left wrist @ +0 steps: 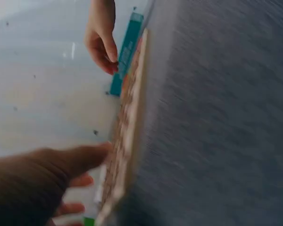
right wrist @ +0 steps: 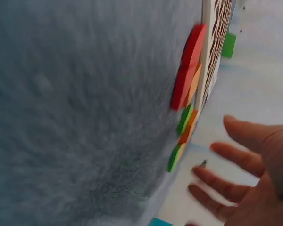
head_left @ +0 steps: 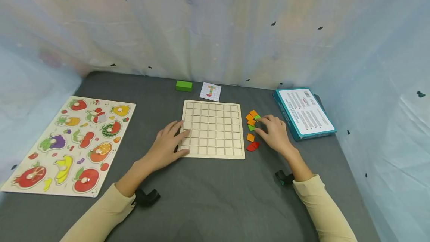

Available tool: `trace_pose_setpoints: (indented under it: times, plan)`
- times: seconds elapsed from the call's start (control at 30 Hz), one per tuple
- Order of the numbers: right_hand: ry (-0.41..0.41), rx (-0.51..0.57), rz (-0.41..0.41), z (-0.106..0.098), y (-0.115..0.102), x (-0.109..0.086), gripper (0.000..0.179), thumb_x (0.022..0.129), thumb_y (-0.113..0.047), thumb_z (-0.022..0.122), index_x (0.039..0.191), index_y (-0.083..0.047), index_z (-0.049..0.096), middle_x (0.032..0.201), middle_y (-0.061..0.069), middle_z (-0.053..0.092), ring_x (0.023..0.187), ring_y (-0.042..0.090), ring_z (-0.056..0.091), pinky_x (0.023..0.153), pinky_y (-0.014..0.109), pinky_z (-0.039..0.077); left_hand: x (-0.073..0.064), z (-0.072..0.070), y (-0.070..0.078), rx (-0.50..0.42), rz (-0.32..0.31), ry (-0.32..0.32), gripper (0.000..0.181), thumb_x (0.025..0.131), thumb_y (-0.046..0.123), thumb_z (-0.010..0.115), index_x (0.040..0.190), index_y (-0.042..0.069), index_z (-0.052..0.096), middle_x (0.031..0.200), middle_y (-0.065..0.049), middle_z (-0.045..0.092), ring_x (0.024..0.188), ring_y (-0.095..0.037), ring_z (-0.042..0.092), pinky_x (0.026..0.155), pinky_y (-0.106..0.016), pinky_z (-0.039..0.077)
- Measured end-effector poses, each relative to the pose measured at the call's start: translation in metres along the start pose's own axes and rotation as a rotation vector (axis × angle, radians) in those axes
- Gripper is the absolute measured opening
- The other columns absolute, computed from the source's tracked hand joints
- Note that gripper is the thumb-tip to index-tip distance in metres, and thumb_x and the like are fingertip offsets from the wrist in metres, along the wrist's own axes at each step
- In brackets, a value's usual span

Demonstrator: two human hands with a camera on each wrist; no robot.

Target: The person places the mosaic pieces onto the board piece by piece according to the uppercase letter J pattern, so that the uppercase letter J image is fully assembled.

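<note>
A square wooden grid board (head_left: 215, 130) lies in the middle of the table. My left hand (head_left: 165, 144) rests along its left edge, fingers extended, thumb near the lower corner. To the board's right is a loose row of small tiles: an orange square (head_left: 250, 137), red curved pieces (head_left: 253, 146), a green piece (head_left: 251, 127) and more orange ones at the top. Just right of these my right hand (head_left: 275, 133) is held with loosely bent, parted fingers. The right wrist view shows nothing between them, and the red tiles (right wrist: 188, 66) lie apart from the hand.
Behind the board stand a green block (head_left: 184, 86) and a card (head_left: 210, 92) with a coloured pattern on a grid. A fruit puzzle board (head_left: 112, 145) lies at the left. At the right is a teal box (head_left: 304, 113).
</note>
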State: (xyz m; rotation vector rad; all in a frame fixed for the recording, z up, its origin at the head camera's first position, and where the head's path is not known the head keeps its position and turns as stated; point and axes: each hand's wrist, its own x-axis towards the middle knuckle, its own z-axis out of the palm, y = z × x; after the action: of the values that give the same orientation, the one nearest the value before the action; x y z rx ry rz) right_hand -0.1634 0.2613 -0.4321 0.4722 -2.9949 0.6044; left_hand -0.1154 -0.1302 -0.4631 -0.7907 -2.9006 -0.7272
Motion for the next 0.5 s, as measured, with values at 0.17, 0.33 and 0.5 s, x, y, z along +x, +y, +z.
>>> trace_pose_setpoints:
  times: [0.17, 0.33, 0.5]
  plan:
    - [-0.068, 0.236, -0.001, 0.006, 0.015, 0.023, 0.031, 0.092, -0.011, 0.073, 0.119, 0.004, 0.068, 0.116, 0.021, 0.060, 0.107, 0.039, 0.052, 0.093, 0.055, 0.038, -0.004, 0.010, -0.013, -0.118, 0.083, 0.052, 0.057, 0.085, 0.025, 0.081, 0.136, 0.008, 0.062, 0.148, -0.017, 0.045, 0.133, -0.037, 0.040, 0.098, -0.062, 0.036]
    - [-0.115, 0.311, 0.018, 0.010, 0.016, 0.035, 0.030, 0.090, -0.009, 0.075, 0.116, 0.003, 0.069, 0.109, 0.018, 0.059, 0.096, 0.033, 0.049, 0.084, 0.045, 0.040, -0.007, 0.015, -0.020, -0.190, 0.127, 0.089, 0.054, 0.084, 0.022, 0.082, 0.133, 0.006, 0.064, 0.144, -0.015, 0.051, 0.131, -0.036, 0.042, 0.098, -0.062, 0.035]
    - [-0.119, 0.311, 0.036, 0.014, 0.016, 0.038, 0.029, 0.090, -0.009, 0.076, 0.115, 0.003, 0.069, 0.104, 0.017, 0.057, 0.091, 0.031, 0.044, 0.078, 0.041, 0.036, -0.008, 0.018, -0.025, -0.218, 0.142, 0.097, 0.053, 0.085, 0.023, 0.081, 0.132, 0.007, 0.065, 0.144, -0.014, 0.051, 0.132, -0.035, 0.041, 0.098, -0.061, 0.034]
